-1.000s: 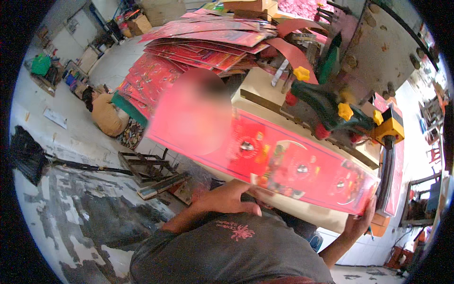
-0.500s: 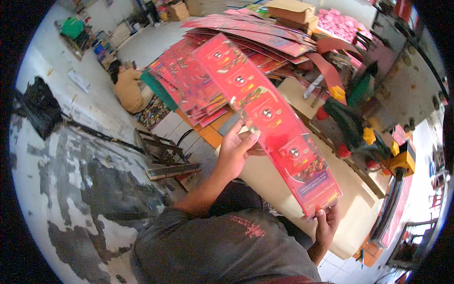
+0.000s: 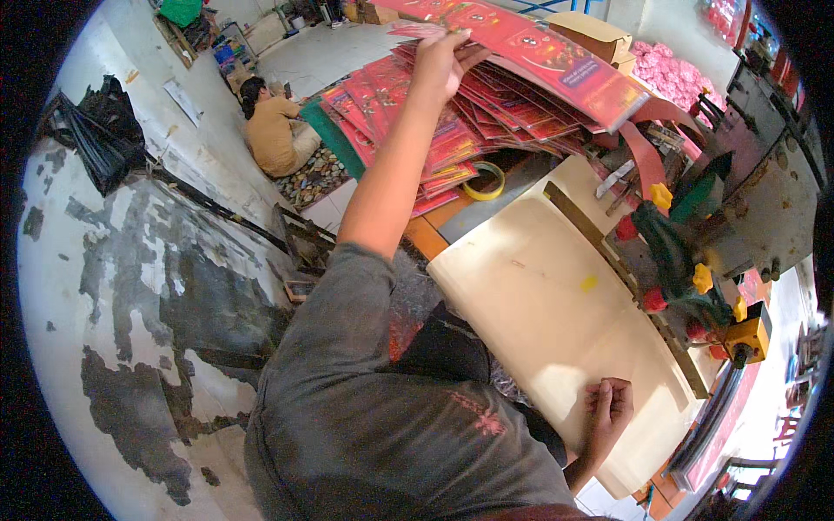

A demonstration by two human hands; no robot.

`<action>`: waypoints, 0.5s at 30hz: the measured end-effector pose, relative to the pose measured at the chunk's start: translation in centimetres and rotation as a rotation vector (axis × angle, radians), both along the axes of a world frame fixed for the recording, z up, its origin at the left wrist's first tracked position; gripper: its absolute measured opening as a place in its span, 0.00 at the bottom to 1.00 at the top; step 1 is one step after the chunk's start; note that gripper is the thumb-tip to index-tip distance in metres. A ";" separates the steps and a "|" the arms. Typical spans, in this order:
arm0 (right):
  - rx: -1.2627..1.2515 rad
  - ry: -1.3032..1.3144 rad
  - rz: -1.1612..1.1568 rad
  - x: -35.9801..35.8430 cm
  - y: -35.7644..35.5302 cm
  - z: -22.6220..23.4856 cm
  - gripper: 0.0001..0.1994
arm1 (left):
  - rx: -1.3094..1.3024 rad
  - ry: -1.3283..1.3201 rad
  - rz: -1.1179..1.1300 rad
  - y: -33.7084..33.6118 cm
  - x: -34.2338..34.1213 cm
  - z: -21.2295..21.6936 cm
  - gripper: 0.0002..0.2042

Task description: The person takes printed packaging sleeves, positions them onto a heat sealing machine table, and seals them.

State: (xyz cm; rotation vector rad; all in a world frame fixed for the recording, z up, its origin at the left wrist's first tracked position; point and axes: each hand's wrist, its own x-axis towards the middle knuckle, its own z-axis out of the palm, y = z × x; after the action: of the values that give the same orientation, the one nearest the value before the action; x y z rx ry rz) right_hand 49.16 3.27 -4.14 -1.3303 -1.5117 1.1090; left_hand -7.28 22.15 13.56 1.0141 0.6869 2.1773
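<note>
Stretched far forward, my left hand [image 3: 443, 65] pinches the near edge of a long red printed sheet [image 3: 586, 76], which lies over the top of a stack of similar sheets [image 3: 521, 117]. Closer to me, my right hand [image 3: 610, 406] is curled over the near right part of a beige board [image 3: 547, 269], with nothing visible in its fingers. A roll of yellow tape [image 3: 485, 182] is beside the stack, by the far left corner of the board.
At the right stands a machine with yellow knobs [image 3: 660, 196] and a yellow box [image 3: 749, 334]. A dark bar [image 3: 599, 243] runs along the board. Behind the stack are a cardboard box [image 3: 591, 33] and a pink heap [image 3: 667, 71]. Another person [image 3: 276, 135] sits on the floor at far left.
The left hand has carried the red sheet forward from above the board onto the stack. My right hand has let go of the sheet's near end and stays low over the board.
</note>
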 end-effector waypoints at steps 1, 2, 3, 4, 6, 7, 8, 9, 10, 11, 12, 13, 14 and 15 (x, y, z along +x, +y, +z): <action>0.000 0.001 -0.001 0.1 0.1 -0.1 0.08 | -0.132 0.069 0.089 1.5 -1.3 -0.2 0.14; 0.010 -0.001 0.004 0.2 0.1 -0.2 0.08 | -0.264 0.137 0.180 2.8 -2.6 -0.7 0.15; 0.022 -0.001 0.014 0.2 0.1 -0.3 0.08 | -0.263 0.140 0.188 4.2 -4.0 -2.1 0.15; 0.029 0.004 0.027 0.4 0.1 -0.4 0.08 | -0.272 0.446 0.671 5.5 -5.4 -3.8 0.18; 0.091 -0.041 0.016 0.6 0.3 -1.1 0.07 | -0.297 0.959 1.035 7.0 -4.2 -5.0 0.29; 0.092 -0.041 0.010 0.6 0.2 -1.0 0.07 | -0.345 1.066 0.911 7.2 -2.7 -5.7 0.29; 0.032 -0.012 -0.027 0.4 0.1 -0.6 0.08 | -0.390 1.169 0.782 7.7 -1.2 -6.1 0.30; -0.026 0.022 -0.057 0.3 -0.1 -0.2 0.08 | -0.386 1.169 0.785 7.8 -0.9 -6.5 0.30; -0.022 0.023 -0.060 0.1 -0.2 0.2 0.08 | -0.481 1.297 0.796 8.0 -0.8 -7.4 0.30; -0.029 0.016 -0.046 -0.1 -0.3 0.7 0.08 | -0.577 1.423 0.803 8.4 -0.7 -8.0 0.30; -0.039 0.007 -0.042 -0.2 -0.4 1.0 0.08 | -0.565 1.425 0.789 8.7 -0.3 -8.4 0.30; -0.036 0.006 -0.066 -0.1 -0.4 0.8 0.08 | -0.574 1.386 0.748 8.9 -0.1 -8.5 0.29; -0.027 0.009 -0.060 0.1 -0.3 0.4 0.07 | -0.581 1.347 0.702 9.1 0.2 -8.6 0.28; -0.018 0.012 -0.051 0.3 -0.3 0.0 0.06 | -0.603 1.396 0.729 9.2 0.3 -8.5 0.28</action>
State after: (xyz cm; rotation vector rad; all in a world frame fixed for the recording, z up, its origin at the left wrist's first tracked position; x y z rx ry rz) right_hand 49.41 2.96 -4.13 -1.3652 -1.4548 1.0991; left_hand -6.97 31.36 5.03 2.0326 2.4244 1.1686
